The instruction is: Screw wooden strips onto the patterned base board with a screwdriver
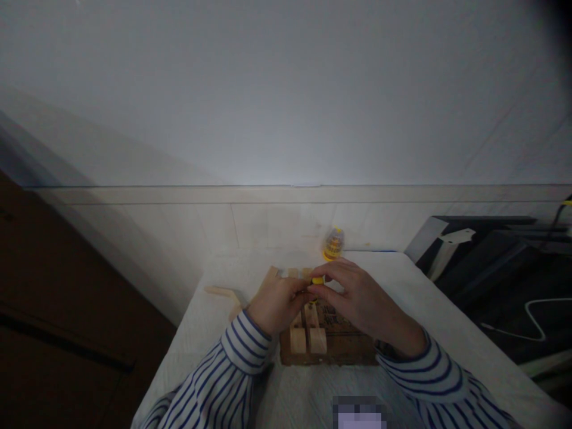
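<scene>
My right hand (357,295) pinches the yellow top of a small screwdriver (317,280) between thumb and fingers. From the other side my left hand (279,301) closes its fingertips around the same screwdriver, just below that top. More yellow shows under the fingers, above a pale wooden piece (317,341). Beside it, to the left, lies a similar wooden piece (298,341). Both rest on a brown board (348,345) with dark markings. The screwdriver's tip is hidden, and my hands cover the middle of the wooden pieces.
Behind my hands stands a clear, yellow-based container (333,244) near the wall. An angled wooden piece (223,292) lies to the left on the white-covered table (192,339). Dark panels (491,256) and a white cable (536,322) are at the right.
</scene>
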### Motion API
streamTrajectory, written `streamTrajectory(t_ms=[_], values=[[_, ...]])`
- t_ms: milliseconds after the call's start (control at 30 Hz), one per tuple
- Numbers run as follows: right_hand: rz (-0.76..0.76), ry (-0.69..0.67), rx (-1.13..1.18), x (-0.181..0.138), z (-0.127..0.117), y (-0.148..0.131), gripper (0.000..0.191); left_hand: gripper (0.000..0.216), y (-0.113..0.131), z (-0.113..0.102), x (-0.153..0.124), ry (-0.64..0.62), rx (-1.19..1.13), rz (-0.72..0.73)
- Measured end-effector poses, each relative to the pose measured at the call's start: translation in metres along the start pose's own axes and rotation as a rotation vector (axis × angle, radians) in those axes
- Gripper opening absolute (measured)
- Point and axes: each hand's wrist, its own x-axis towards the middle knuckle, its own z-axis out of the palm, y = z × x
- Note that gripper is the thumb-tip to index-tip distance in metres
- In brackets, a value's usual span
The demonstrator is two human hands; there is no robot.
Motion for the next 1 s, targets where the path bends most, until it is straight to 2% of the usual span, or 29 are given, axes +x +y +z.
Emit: streamTrajectory(t_ms=[133,267,433,700,1000], values=[[0.004,0.006,-0.010,-0.0002,0.0004,0.0014,0.013,0.017,-0.0008,0.0007,-0.0002,0.022,0.070,-0.022],[-0.001,0.023,-0.021,-0.0006,0.0011,0.0018,0.015,0.017,-0.0015,0.0022,-0.0002,0.012,0.019,-0.092],[0.008,0.025,-0.007,-0.0003,0.0014,-0.0013,0.015,0.016,-0.0021,0.0037,0.0003,0.059,0.018,-0.158],[0.011,-0.040,0.107,-0.0032,-0.0022,-0.0013,0.027,0.013,-0.0036,0.0036,-0.0004,0.034,-0.020,-0.113],[-0.034,-0.032,0.046,-0.0019,-0.0017,0.0022,0.017,0.014,-0.0054,0.0027,-0.0002,0.001,-0.018,-0.039]])
